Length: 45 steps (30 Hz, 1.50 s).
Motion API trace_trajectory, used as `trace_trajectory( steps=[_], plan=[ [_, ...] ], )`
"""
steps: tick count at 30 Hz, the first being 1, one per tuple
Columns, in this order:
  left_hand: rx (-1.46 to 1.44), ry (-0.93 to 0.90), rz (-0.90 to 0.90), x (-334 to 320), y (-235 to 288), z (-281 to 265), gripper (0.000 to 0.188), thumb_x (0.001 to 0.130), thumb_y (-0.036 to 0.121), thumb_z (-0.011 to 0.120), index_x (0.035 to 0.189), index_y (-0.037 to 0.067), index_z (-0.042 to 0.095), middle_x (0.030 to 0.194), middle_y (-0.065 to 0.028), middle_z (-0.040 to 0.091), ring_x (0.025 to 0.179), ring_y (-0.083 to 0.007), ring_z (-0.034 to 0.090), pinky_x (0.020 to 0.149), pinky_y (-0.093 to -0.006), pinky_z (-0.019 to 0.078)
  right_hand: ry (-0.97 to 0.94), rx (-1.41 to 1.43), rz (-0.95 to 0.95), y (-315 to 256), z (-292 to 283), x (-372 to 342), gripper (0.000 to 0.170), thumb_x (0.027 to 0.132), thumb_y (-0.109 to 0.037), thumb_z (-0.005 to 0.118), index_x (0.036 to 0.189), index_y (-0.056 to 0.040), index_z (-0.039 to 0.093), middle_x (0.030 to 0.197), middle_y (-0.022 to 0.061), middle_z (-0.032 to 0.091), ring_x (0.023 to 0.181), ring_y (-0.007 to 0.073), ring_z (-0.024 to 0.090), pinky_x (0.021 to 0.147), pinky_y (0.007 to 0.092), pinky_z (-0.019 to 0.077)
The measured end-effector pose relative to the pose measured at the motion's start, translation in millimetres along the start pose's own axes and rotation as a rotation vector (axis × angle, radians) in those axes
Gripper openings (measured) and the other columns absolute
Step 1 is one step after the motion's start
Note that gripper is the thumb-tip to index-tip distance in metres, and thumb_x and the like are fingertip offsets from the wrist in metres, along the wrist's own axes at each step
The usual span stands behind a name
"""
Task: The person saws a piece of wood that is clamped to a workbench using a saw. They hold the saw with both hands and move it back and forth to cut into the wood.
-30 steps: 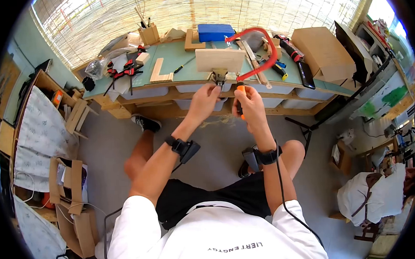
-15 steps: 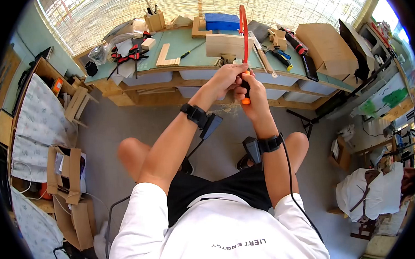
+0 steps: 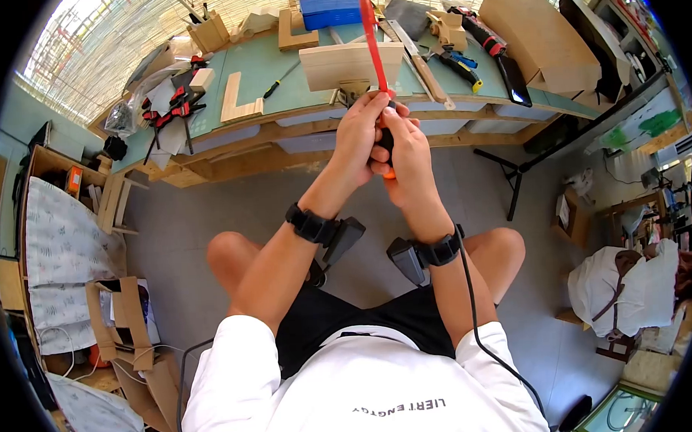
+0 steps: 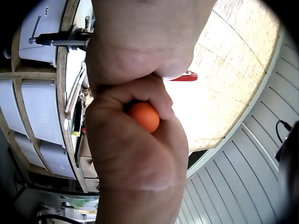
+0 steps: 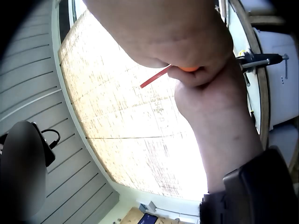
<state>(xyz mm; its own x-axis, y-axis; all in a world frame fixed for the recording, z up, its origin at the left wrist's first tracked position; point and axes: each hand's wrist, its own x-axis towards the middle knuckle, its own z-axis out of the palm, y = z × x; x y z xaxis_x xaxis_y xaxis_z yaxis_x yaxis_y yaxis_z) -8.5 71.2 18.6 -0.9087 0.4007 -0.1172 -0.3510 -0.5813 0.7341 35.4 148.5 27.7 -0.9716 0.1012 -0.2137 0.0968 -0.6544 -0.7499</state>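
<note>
A red-framed coping saw (image 3: 372, 41) stands upright before me, its frame seen edge-on. My right hand (image 3: 407, 150) grips its black and orange handle (image 3: 387, 141). The left hand (image 3: 357, 137) wraps round the handle from the other side, its fingers meeting the right hand's. In the left wrist view the orange handle end (image 4: 144, 117) shows inside the curled fingers. Just behind the saw, a pale wooden board (image 3: 328, 66) stands on edge at the bench's front, with a clamp (image 3: 350, 94) beneath it. The blade is hidden.
On the green-topped bench (image 3: 285, 60) lie an L-shaped wooden piece (image 3: 237, 101), a screwdriver (image 3: 278, 84), red and black clamps (image 3: 173, 108), a handsaw (image 3: 420, 66), a blue box (image 3: 329, 12) and a phone (image 3: 516, 91). A cardboard box (image 3: 539, 41) stands at the right.
The left hand has left the clamp and joined the right hand on the saw handle. The saw frame has swung from leaning right to upright and edge-on.
</note>
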Motion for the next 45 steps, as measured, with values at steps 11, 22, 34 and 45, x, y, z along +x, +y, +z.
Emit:
trace_trajectory(
  steps=[11,22,34,45],
  plan=[
    [0.327,0.024,-0.012,-14.5,0.6,-2.3,0.039,0.101,0.037,0.049,0.102,0.001,0.063,0.095,-0.0073,0.065,0.084,-0.0129,0.064,0.069,-0.0256,0.0530,0.003,-0.085,0.048,-3.1,-7.6,-26.2,0.013,0.096,-0.024,0.052,0.094,-0.0106,0.053,0.076,-0.0013,0.053,0.050,0.0046,0.046,0.037,0.0193,0.0347],
    [0.072,-0.024,-0.009,-16.4,-6.2,9.5,0.032,0.100,0.031,0.047,0.107,0.001,0.056,0.089,-0.0101,0.063,0.087,-0.0211,0.066,0.072,-0.0317,0.0558,-0.121,0.088,0.122,-5.2,-17.5,-22.2,0.016,0.099,-0.030,0.050,0.094,-0.0142,0.050,0.072,-0.0017,0.050,0.044,0.0028,0.036,0.033,0.0179,0.0235],
    [0.065,0.052,0.015,-6.5,-4.1,7.0,0.038,0.099,0.028,0.048,0.124,-0.001,0.050,0.079,-0.0074,0.059,0.080,-0.0200,0.061,0.070,-0.0331,0.0529,-0.138,0.127,0.106,-5.1,-15.6,-4.5,0.012,0.099,-0.027,0.054,0.096,-0.0160,0.049,0.071,-0.0014,0.050,0.043,0.0032,0.037,0.032,0.0181,0.0255],
    [0.209,0.124,-0.050,-7.9,2.0,11.6,0.039,0.100,0.027,0.046,0.127,-0.001,0.050,0.077,-0.0078,0.060,0.072,-0.0172,0.062,0.064,-0.0289,0.0526,-0.150,0.163,0.153,-9.4,-17.7,-12.5,0.016,0.099,-0.027,0.052,0.090,-0.0141,0.048,0.070,-0.0014,0.051,0.044,0.0043,0.040,0.033,0.0185,0.0269]
  ],
)
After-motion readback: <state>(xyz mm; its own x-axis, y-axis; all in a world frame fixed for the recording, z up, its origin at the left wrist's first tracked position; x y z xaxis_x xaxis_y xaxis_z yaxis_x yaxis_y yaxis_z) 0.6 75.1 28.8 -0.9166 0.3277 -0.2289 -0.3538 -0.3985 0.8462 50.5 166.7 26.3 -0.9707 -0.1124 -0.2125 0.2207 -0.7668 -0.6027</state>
